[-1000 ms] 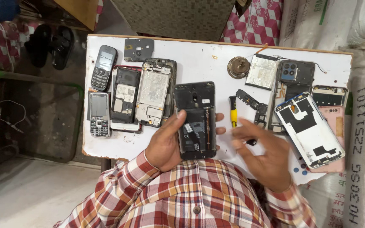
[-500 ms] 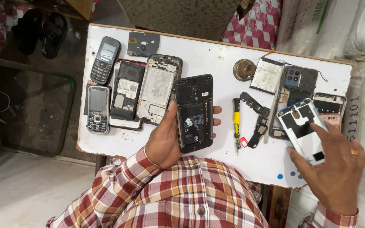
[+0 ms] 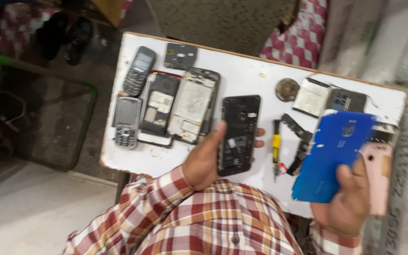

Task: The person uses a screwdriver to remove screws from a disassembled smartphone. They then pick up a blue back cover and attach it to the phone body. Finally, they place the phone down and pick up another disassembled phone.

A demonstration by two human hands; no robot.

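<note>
My left hand (image 3: 203, 160) grips an opened black phone body (image 3: 238, 134) with its circuit parts showing, held just above the white board (image 3: 256, 78). My right hand (image 3: 348, 203) holds up a blue phone back cover (image 3: 332, 156) over the board's right end, its blue outer face toward the camera. A yellow-handled screwdriver (image 3: 276, 147) lies on the board between the two hands, next to a black strip-shaped part (image 3: 300, 141).
On the board's left lie two keypad phones (image 3: 138, 71) (image 3: 127, 122), two opened phone frames (image 3: 157, 109) (image 3: 194, 105) and a small dark square part (image 3: 180, 55). A round metal piece (image 3: 286, 89), a silvery panel (image 3: 311, 97), a dark back cover (image 3: 348, 100) and a pink cover (image 3: 378, 174) lie right.
My right hand left the middle of the board, reached to the right end, and picked up the phone cover there, turning it so its blue side shows. The left hand kept its phone.
</note>
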